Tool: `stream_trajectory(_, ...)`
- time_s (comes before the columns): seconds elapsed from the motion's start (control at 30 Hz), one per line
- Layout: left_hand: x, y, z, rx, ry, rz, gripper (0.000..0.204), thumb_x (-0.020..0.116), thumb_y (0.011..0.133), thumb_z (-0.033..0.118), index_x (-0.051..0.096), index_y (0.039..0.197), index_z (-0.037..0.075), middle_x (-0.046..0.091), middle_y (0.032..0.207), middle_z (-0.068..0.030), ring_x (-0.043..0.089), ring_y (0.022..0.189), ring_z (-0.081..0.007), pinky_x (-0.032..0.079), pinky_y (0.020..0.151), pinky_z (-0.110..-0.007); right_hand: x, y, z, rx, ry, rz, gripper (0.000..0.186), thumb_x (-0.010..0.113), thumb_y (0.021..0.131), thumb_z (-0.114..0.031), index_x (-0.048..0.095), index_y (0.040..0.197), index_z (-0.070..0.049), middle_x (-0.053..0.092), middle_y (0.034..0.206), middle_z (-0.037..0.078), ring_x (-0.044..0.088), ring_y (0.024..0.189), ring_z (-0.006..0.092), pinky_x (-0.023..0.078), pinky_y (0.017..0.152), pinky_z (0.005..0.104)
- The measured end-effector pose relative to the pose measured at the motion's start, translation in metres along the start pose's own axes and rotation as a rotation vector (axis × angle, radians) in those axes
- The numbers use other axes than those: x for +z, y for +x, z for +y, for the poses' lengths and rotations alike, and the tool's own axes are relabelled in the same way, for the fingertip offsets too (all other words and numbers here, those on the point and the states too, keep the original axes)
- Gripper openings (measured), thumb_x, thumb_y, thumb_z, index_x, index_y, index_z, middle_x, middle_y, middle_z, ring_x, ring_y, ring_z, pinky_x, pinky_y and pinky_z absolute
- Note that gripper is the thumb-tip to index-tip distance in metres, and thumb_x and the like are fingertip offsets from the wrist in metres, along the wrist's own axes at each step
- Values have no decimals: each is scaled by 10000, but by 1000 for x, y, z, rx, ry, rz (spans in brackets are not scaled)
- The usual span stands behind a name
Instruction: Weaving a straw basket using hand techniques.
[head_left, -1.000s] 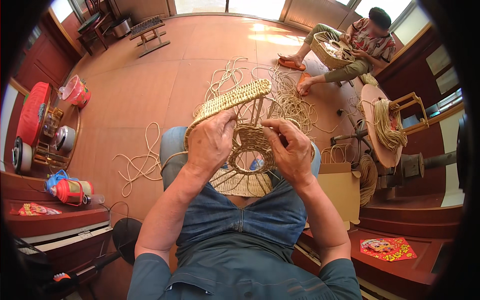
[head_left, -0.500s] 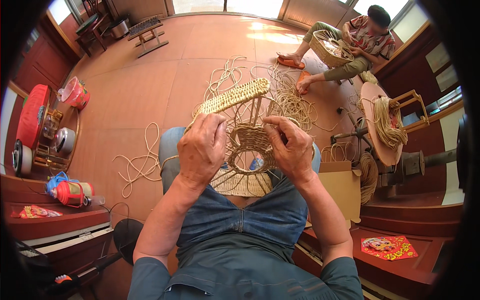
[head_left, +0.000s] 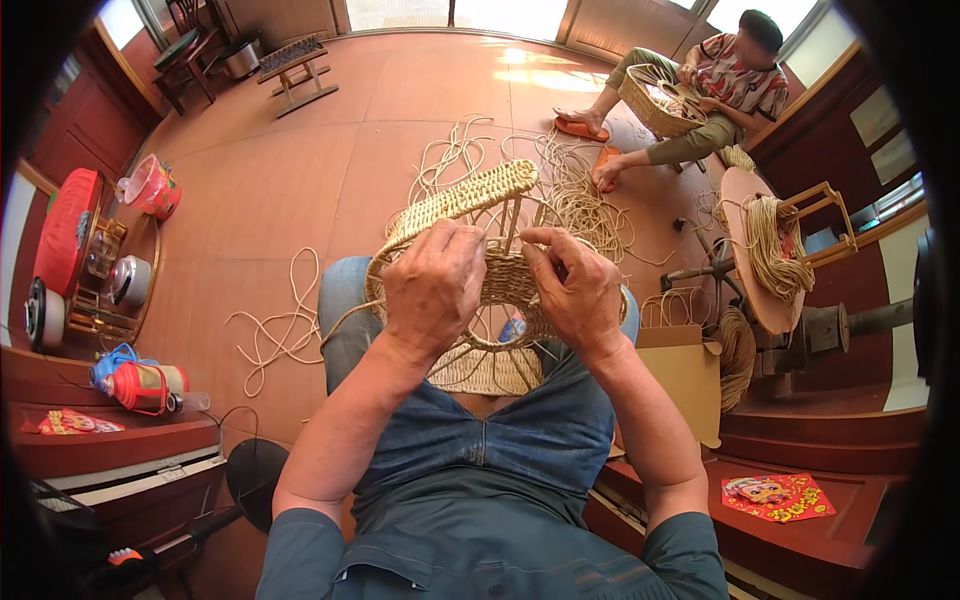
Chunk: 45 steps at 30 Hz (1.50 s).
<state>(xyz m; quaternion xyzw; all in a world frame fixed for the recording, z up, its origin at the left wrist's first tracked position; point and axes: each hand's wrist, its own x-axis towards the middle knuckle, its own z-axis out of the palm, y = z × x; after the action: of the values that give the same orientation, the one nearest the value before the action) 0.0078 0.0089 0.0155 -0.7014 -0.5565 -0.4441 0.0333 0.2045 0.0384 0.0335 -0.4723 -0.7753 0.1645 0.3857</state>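
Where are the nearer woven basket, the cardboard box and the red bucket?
Nearer woven basket (head_left: pixel 508 285), head view: on its woven middle.
Cardboard box (head_left: pixel 680 385), head view: on its side.
Red bucket (head_left: pixel 152 188), head view: on its outer wall.

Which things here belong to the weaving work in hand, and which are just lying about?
Seemingly in the work:
- woven basket, between left hand and right hand
- loose cord pile
- draped cord hank

Seemingly just lying about:
- pinkish-red bucket
- red flask
- low bench
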Motion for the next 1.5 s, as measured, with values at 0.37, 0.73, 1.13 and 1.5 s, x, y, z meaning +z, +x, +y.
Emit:
stream_trajectory(0.37,7,0,1,-117,-88,-14,51,734,995,96,738,1041,76,741,957,-99,748,836,-307,586,744,-411,13,18,-8,121,-70,33,236,795,1014,-315,775,905,-107,736,711,108,753,647,315,566,613,441)
stream_trajectory(0.73,-2,2,-1,-218,-236,-8,61,748,985,84,770,1040,69,722,967,-108,741,851,-309,585,763,-423,17,21,-4,114,-117,34,234,783,991,-298,743,876,-98,721,685,93,759,655,308,581,634,439)
stream_trajectory(1.13,11,-2,5,-198,-243,21,76,761,987,100,789,1051,69,706,952,-104,734,845,-295,583,743,-420,11,25,9,219,175,-83,227,814,992,-232,757,899,-33,618,647,35,562,590,103,488,598,336)
stream_trajectory(1.5,12,-5,-3,-26,-133,-31,183,761,965,60,789,1140,106,676,985,-83,728,901,-304,595,774,-425,9,7,13,138,156,-77,105,764,1009,-91,817,1097,-69,504,599,15,470,544,72,409,542,312)
